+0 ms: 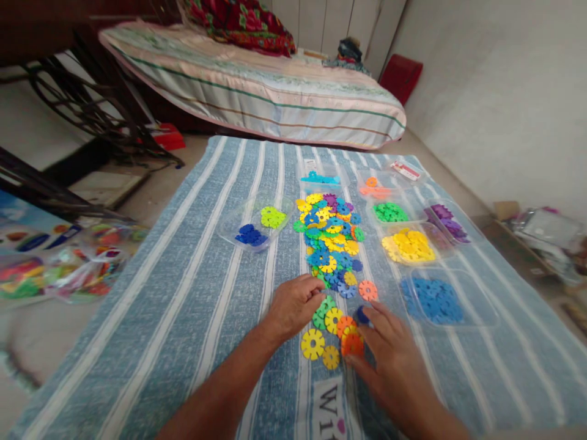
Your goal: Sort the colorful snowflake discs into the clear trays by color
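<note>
A long heap of notched plastic discs [332, 229] in several colours runs down the middle of the cloth. At its near end my left hand [298, 302] has its fingers curled together beside green discs [323, 313]; what they hold, if anything, is hidden. My right hand [389, 348] is open, its fingers apart and bent over the discs. Its thumb is by an orange disc [352, 345], and a dark blue disc [362, 315] shows at its fingers. Yellow discs [312, 344] lie loose between the hands, and a coral disc [367, 290] lies just beyond the right fingertips.
Clear plastic trays of sorted discs flank the heap: blue [435, 299], yellow [408, 245], green [391, 212], purple [444, 221], orange [373, 190] and light blue [321, 178]. Left stands a tray [224, 229] with dark blue and lime discs. A bed [275, 98] is behind.
</note>
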Tool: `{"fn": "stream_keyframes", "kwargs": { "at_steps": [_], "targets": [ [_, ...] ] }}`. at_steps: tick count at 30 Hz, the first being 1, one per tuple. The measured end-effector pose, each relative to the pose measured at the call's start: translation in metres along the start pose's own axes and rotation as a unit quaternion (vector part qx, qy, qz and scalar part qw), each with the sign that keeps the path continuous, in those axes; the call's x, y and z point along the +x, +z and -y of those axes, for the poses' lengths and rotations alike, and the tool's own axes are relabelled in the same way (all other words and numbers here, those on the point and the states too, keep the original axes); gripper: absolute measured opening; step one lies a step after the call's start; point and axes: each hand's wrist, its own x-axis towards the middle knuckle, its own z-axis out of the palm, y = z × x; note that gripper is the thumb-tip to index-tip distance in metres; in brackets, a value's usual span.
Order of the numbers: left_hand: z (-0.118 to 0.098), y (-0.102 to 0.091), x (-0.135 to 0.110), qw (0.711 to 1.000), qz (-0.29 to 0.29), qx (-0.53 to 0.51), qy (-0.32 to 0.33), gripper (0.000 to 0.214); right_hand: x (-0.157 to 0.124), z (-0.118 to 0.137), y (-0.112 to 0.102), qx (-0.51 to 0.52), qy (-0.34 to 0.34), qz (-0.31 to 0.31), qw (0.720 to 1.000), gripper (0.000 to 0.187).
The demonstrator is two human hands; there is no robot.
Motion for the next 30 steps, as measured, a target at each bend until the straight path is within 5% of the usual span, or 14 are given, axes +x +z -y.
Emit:
{"fn": "stream_keyframes", "kwargs": {
  "at_steps": [7, 13, 19, 25, 27, 30],
  "targets": [
    [-0.002, -0.002, 0.000, 1.000, 0.000, 0.001, -0.005, 0.011, -0.005, 0.007, 0.013, 0.021, 0.009, -0.037, 0.999, 0.018],
    [-0.002, -0.005, -0.001, 1.000, -0.003, 0.002, -0.013, 0.011, 0.016, -0.008, 0.003, 0.094, -0.037, 0.016, 0.995, 0.013],
    [0.000, -0.006, -0.001, 1.000, 0.009, 0.002, -0.014, 0.010, 0.117, -0.059, -0.026, 0.000, -0.065, -0.025, 0.998, 0.025],
    [0.000, -0.006, -0.003, 1.000, 0.012, -0.003, -0.024, 0.011, 0.239, -0.138, -0.041, -0.154, 0.053, -0.148, 0.975, 0.029],
    [0.000, -0.006, -0.003, 1.000, 0.013, -0.001, -0.025, 0.011, 0.253, -0.149, -0.041, -0.162, 0.079, -0.166, 0.970, 0.033],
    [0.000, -0.005, -0.002, 1.000, 0.010, -0.001, -0.019, 0.011, 0.237, -0.142, -0.037, -0.145, 0.081, -0.150, 0.974, 0.032]
  ]
}}
